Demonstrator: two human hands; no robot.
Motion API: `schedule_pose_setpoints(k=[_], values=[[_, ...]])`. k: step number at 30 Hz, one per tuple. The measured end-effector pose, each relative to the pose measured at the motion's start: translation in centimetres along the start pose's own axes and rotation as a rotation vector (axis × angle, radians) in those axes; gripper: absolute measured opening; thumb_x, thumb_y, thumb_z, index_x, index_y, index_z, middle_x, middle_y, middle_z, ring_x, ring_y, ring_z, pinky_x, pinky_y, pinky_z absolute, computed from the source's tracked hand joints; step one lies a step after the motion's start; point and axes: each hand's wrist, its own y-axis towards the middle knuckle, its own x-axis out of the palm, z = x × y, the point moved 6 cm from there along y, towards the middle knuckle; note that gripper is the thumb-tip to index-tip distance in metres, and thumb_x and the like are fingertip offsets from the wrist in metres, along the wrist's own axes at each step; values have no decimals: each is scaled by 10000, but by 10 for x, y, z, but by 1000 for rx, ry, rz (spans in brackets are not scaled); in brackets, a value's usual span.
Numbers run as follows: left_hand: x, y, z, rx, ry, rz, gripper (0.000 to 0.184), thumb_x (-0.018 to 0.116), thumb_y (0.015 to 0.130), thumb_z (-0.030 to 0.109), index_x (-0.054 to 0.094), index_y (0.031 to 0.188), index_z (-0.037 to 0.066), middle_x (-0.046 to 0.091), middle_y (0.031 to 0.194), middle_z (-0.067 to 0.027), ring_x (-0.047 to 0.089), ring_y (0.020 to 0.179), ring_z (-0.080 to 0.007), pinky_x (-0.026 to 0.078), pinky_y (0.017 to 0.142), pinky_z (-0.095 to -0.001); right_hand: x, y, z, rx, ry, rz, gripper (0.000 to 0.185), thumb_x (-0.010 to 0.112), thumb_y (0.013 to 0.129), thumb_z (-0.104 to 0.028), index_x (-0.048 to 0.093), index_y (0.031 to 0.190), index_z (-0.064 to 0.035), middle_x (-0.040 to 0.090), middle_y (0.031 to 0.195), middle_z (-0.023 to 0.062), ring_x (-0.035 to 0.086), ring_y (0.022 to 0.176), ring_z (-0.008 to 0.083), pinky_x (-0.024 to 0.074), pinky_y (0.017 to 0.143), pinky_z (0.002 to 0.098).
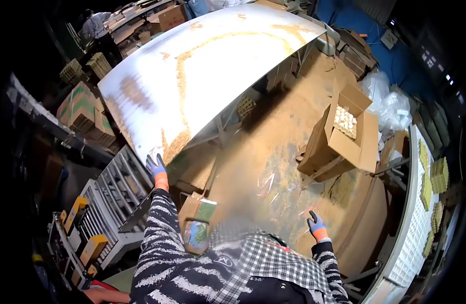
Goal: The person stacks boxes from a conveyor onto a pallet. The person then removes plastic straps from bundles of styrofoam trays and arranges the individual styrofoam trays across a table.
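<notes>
My left hand (156, 165), in a blue and orange glove, reaches out to the near left corner of a large white table (228, 66). Its fingers are apart over something small and white at the table edge, too small to make out. Brown crumbs (180, 144) lie beside it and run in a curved line over the tabletop. My right hand (316, 223), gloved the same way, hangs over the floor with its fingers apart and holds nothing. Below the left hand, a cardboard box (195, 210) stands near my body.
An open carton (326, 152) with egg-like white items (345, 121) stands on the right. A roller conveyor (111, 197) is at left, with cartons (81, 109) behind. Trays (408, 253) cover a right-hand table. A person (97, 29) stands far back left.
</notes>
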Motion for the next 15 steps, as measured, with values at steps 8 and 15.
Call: schedule_pose_setpoints(k=[8,15], values=[[90,23,69,-144,365,116,629,475,974,572,498,1426,135,562,1387,-133,484,1300,-340,371,1082,-442,-35,81,-18,280,-198,-660,584,581,899,-480,564,1355,-114,587,1334,194,547,1236,375,430,1053,422],[203,27,233,-77,258,-38,571,510,988,488,493,1436,134,544,1410,-129,481,1304,-319,356,1096,-427,-28,158,41,278,-198,-801,647,485,918,-562,488,1437,-176,516,1433,162,498,1301,366,390,1091,431]])
